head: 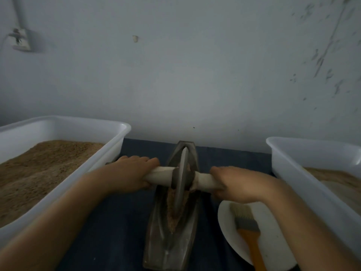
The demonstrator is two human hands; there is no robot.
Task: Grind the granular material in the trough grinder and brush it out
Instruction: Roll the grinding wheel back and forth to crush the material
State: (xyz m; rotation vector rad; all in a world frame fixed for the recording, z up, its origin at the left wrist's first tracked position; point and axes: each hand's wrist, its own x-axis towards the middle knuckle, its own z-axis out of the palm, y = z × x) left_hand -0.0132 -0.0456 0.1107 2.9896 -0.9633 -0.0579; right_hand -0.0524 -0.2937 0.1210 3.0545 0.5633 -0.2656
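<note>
- Fingers of the left hand (pixel 130 174) and right hand (pixel 233 183) curl round the two ends of the wooden axle (pixel 162 176), one on each side of the grinding wheel (pixel 180 181).
- Grinding wheel stands on edge in the trough grinder (pixel 170 237), which lies on the dark worktop (pixel 109 222).
- Granular material (pixel 172 210) lies in the groove beside the wheel, on the near side.
- Step in hand, as judged: grinding.
- Next move calls for even downward pressure on both ends, rolling the wheel along the groove.
- Brush (pixel 247 229) rests on the white plate (pixel 273 249), untouched.
</note>
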